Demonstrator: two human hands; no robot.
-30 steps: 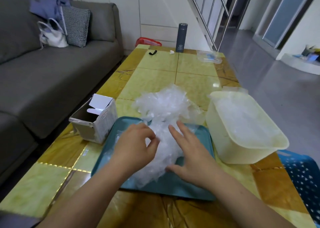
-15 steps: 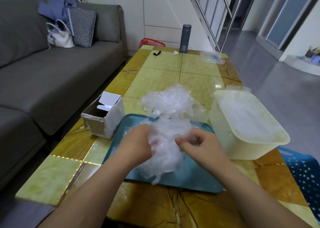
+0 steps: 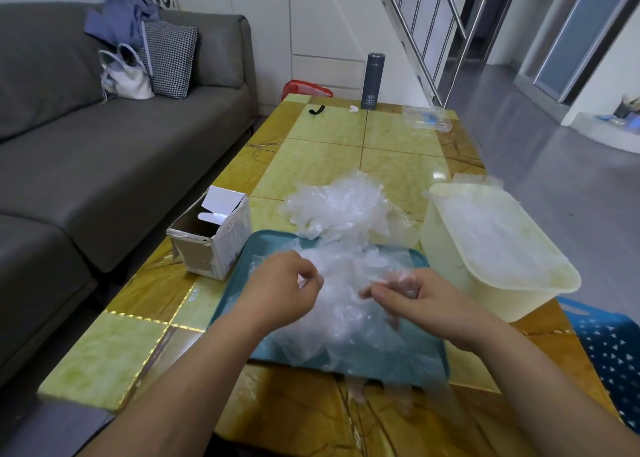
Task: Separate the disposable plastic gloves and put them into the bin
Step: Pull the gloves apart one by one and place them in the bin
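Sofa (image 3: 104, 165) runs along your left, w/ a cushion (image 3: 169, 59) and white bag (image 3: 126, 77) at its far end. The yellow-green tabletop (image 3: 391, 165) fills the middle. On its right side, near you, sits the cream bin (image 3: 446, 255), w/ pale clear film lying inside. Just left of the bin, the teal tray (image 3: 263, 248) lies flat at the near edge. The gloves (image 3: 346, 318) are a crumpled clear bunch on the tray, between your hands, w/ some film spilling over the tray's near rim onto the tabletop. A 2nd heap (image 3: 339, 210) sits just past the tray's far rim. An open card box (image 3: 211, 238) stands beside the tray's left far corner. Your left grip (image 3: 280, 293) is curled, fingertips pinching film at the bunch's left side. Your right grip (image 3: 422, 297) pinches film btwn thumb and fingers at its right side. The two are close but apart. A dark flask (image 3: 373, 80) stands upright at the far end, and a small black clip (image 3: 317, 110) lies to its left.
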